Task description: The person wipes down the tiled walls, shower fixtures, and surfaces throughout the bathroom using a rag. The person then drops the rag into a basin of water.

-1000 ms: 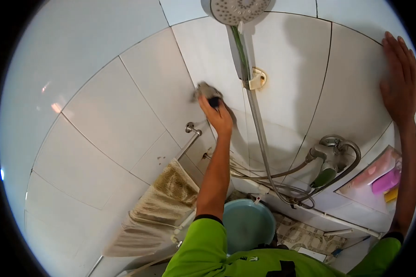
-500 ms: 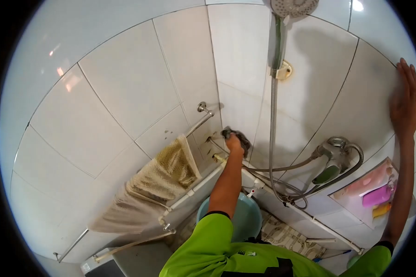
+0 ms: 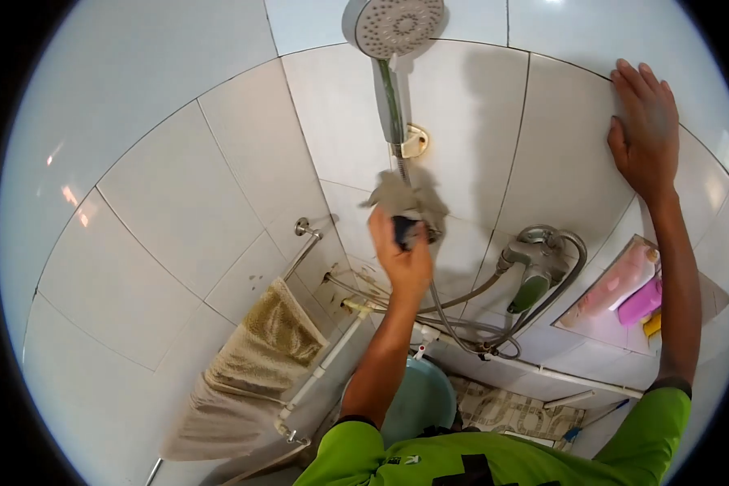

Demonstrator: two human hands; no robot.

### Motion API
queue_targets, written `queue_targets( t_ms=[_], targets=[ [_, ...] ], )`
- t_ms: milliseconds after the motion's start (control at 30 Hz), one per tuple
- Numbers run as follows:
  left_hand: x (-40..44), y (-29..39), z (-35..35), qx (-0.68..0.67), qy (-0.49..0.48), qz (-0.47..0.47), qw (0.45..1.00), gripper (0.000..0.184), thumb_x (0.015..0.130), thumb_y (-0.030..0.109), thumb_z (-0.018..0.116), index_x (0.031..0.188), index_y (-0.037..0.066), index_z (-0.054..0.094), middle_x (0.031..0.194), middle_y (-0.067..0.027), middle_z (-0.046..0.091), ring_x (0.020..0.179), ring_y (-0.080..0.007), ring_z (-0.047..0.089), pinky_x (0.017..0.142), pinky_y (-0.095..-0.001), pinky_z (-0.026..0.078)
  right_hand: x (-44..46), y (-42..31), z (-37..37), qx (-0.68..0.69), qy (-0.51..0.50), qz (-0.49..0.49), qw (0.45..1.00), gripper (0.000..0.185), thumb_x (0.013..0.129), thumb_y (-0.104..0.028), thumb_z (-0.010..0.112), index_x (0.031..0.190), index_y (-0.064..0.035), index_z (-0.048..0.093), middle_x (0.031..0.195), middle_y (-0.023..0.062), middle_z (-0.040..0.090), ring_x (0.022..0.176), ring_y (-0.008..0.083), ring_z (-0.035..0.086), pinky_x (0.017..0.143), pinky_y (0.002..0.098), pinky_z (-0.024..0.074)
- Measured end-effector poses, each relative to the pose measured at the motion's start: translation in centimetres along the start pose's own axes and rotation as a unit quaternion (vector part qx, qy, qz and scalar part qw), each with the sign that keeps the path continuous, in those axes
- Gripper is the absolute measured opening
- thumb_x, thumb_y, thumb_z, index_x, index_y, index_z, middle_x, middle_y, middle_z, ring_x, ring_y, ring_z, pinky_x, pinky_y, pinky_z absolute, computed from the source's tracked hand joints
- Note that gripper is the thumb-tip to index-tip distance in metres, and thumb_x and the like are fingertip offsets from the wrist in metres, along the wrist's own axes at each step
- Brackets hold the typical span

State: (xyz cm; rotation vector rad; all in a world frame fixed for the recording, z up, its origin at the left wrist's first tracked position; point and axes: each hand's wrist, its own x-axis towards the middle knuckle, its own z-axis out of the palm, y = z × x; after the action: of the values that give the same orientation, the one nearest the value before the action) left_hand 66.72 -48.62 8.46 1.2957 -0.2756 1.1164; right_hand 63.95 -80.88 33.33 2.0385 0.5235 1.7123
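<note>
My left hand [image 3: 402, 253] grips a grey-brown cloth [image 3: 405, 198] with a dark object at the palm, pressed near the tiled wall over the shower hose [image 3: 436, 304]. Just above the cloth is the yellowed holder [image 3: 415, 141] that carries the shower head [image 3: 398, 26]. My right hand [image 3: 648, 134] lies flat against the wall tiles at the upper right, its fingers pointing up. The mixer tap [image 3: 536, 267] is between my two arms, lower on the wall.
A brown-beige towel [image 3: 251, 364] hangs from a metal rail at the lower left. White pipes [image 3: 543, 370] run along the wall low down. A teal basin [image 3: 421, 401] stands below my left arm. Pink and yellow bottles [image 3: 620, 285] sit on a corner shelf.
My left hand and the cloth have moved from low in the corner up to the hose beneath the shower holder. My right hand stays on the wall, and the view has shifted.
</note>
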Motion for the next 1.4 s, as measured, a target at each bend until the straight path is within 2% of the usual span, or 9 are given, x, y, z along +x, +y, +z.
queue_targets(
  t_ms=[67, 167, 367, 633, 800, 1000, 1133, 1200, 1400],
  targets=[
    [1.4, 2.7, 1.7, 0.162, -0.124, 0.122, 0.971, 0.066, 0.081, -0.003, 0.068, 0.143, -0.003, 0.045, 0.141, -0.0273, 0.044, 0.127, -0.0417, 0.047, 0.107, -0.0415, 0.041, 0.0, -0.1, -0.1, 0.015, 0.015, 0.004, 1.0, 0.061, 0.082, -0.006, 0.061, 0.143, -0.0141, 0.053, 0.151, 0.0011, 0.048, 0.143, 0.0267, 0.04, 0.12, 0.0487, 0.0298],
    [0.2, 1.2, 4.7, 0.301, -0.145, 0.102, 0.937, 0.078, 0.075, -0.004, 0.071, 0.147, -0.003, 0.04, 0.145, -0.0318, 0.039, 0.128, -0.0484, 0.046, 0.105, -0.0462, 0.044, 0.1, -0.2, 0.0, 0.019, 0.026, 0.0, 0.999, 0.061, 0.081, -0.007, 0.062, 0.141, -0.0137, 0.054, 0.15, 0.0011, 0.049, 0.142, 0.0274, 0.042, 0.118, 0.0503, 0.0318],
    [-5.4, -1.5, 2.9, 0.239, -0.268, 0.103, 0.928, 0.078, 0.067, -0.009, 0.07, 0.141, -0.002, 0.047, 0.136, -0.0264, 0.046, 0.118, -0.0463, 0.054, 0.097, -0.046, 0.05, 0.0, -0.3, -0.1, 0.026, 0.044, 0.003, 0.999, 0.059, 0.079, -0.012, 0.065, 0.137, -0.0126, 0.056, 0.147, 0.0009, 0.051, 0.139, 0.0281, 0.044, 0.115, 0.0521, 0.0353],
    [0.0, 5.3, 5.8, 0.179, -0.398, 0.162, 0.885, 0.059, 0.066, -0.011, 0.062, 0.123, 0.006, 0.063, 0.125, -0.0149, 0.06, 0.111, -0.0381, 0.06, 0.091, -0.042, 0.053, -0.2, -0.2, -0.1, 0.034, 0.062, 0.0, 0.998, 0.054, 0.082, -0.016, 0.064, 0.136, -0.014, 0.057, 0.146, -0.001, 0.052, 0.138, 0.0256, 0.045, 0.116, 0.049, 0.0346],
    [-1.1, 5.5, 6.8, 0.195, -0.368, 0.143, 0.898, 0.057, 0.067, -0.012, 0.061, 0.121, 0.006, 0.062, 0.119, -0.0146, 0.061, 0.107, -0.0388, 0.061, 0.09, -0.0409, 0.052, -0.4, 0.0, 0.1, 0.049, 0.085, 0.005, 0.995, 0.05, 0.082, -0.016, 0.065, 0.132, -0.0146, 0.06, 0.145, -0.0032, 0.053, 0.137, 0.0209, 0.046, 0.118, 0.0443, 0.0325],
    [-8.3, -0.6, 3.0, 0.183, -0.357, -0.103, 0.91, 0.051, 0.071, -0.013, 0.062, 0.119, 0.003, 0.063, 0.114, -0.0171, 0.062, 0.104, -0.0388, 0.062, 0.09, -0.0363, 0.051, -0.9, 0.4, -0.1, 0.103, 0.133, 0.007, 0.986, 0.048, 0.081, -0.015, 0.067, 0.129, -0.0136, 0.062, 0.143, -0.0033, 0.053, 0.136, 0.0201, 0.046, 0.118, 0.0437, 0.0324],
    [-8.4, 1.7, 3.5, 0.077, -0.258, -0.124, 0.955, 0.052, 0.07, -0.014, 0.06, 0.119, 0.002, 0.064, 0.113, -0.0162, 0.063, 0.108, -0.0349, 0.062, 0.093, -0.0341, 0.049, -1.1, 1.1, -0.2, 0.125, 0.153, 0.001, 0.98, 0.043, 0.082, -0.013, 0.066, 0.125, -0.0115, 0.064, 0.142, -0.001, 0.055, 0.136, 0.021, 0.046, 0.118, 0.0442, 0.0322],
    [-6.0, 7.5, 5.6, 0.062, -0.28, 0.039, 0.957, 0.053, 0.069, -0.015, 0.059, 0.119, 0.001, 0.065, 0.113, -0.0155, 0.065, 0.112, -0.0323, 0.061, 0.097, -0.033, 0.048, -1.4, 1.4, -0.5, 0.176, 0.134, 0.002, 0.975, 0.038, 0.082, -0.011, 0.064, 0.12, -0.0094, 0.066, 0.14, 0.0024, 0.056, 0.135, 0.0228, 0.047, 0.118, 0.0448, 0.0329],
    [-5.2, 7.8, 6.8, 0.244, -0.389, 0.167, 0.872, 0.056, 0.067, -0.013, 0.059, 0.12, 0.002, 0.065, 0.125, -0.0164, 0.063, 0.113, -0.0382, 0.058, 0.096, -0.0408, 0.051, -4.1, 1.2, -1.6, 0.341, 0.118, 0.05, 0.931, 0.034, 0.081, -0.008, 0.062, 0.115, -0.005, 0.067, 0.136, 0.0096, 0.058, 0.128, 0.0306, 0.052, 0.114, 0.0474, 0.0373]
  ],
)
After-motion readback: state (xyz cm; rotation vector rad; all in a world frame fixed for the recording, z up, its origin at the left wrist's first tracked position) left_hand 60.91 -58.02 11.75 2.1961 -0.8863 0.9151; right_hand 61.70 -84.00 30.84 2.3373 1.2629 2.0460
